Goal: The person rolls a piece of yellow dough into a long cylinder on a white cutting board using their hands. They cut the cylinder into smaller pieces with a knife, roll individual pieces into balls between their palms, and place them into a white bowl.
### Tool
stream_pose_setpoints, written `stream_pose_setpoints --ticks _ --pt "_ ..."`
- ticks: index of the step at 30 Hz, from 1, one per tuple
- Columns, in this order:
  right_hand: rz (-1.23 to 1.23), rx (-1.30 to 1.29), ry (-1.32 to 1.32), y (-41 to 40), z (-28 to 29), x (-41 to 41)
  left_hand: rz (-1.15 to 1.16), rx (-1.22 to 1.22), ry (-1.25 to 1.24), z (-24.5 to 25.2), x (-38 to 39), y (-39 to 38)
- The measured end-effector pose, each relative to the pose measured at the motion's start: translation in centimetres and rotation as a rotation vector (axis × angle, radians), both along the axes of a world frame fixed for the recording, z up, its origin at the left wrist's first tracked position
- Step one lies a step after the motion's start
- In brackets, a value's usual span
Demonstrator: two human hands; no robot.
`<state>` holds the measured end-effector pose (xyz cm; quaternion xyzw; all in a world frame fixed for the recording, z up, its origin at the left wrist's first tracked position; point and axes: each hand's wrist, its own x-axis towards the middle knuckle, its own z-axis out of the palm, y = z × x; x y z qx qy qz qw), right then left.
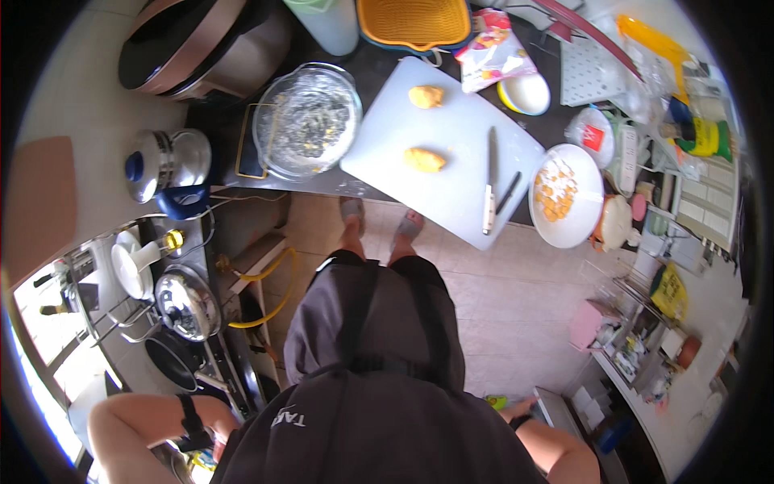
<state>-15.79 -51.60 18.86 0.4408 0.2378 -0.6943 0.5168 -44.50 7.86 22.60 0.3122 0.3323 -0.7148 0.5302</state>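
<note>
My left hand (221,440) is low at my left side, partly hidden by my body, close to a yellow-and-blue item (202,463). At my right side, my right hand (515,411) is only partly in view, beside a small green item (496,401). Whether either hand holds anything is hidden. Before me lies a white cutting board (387,130), one corner past the counter edge. It bears two yellow dough lumps, one farther (426,97), one nearer (425,160). A white-handled knife (491,181) and a slim black tool (508,192) lie right of them.
A glass bowl (307,121) with floury residue stands left of the board. Right of it, a white bowl (566,196) holds flour-dusted orange pieces. Behind are an orange basket (414,24), a plastic packet (493,51) and a small bowl (525,95). A lidded pan (187,302) sits left.
</note>
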Motion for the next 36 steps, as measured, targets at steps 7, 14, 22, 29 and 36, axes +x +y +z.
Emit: stream_pose_setpoints --ticks 7,14,22,29,36 --pt "-1.66 0.372 -0.395 0.9 -9.2 11.9 0.117 0.274 -0.068 2.0 -0.1 2.5" --pt "-1.604 0.953 -0.703 1.9 -4.5 15.5 0.166 0.371 -0.1 0.3 -0.1 2.7" --pt "-0.858 1.102 -1.245 -1.2 0.5 20.5 0.266 0.494 -0.11 0.2 -2.5 0.3" --pt "-1.236 0.549 -0.117 2.7 -0.8 12.9 0.354 0.576 -0.158 -0.8 -5.2 -0.2" --pt "-1.069 1.237 -0.526 15.1 3.8 12.2 0.331 0.762 -0.565 -0.6 6.8 10.7"
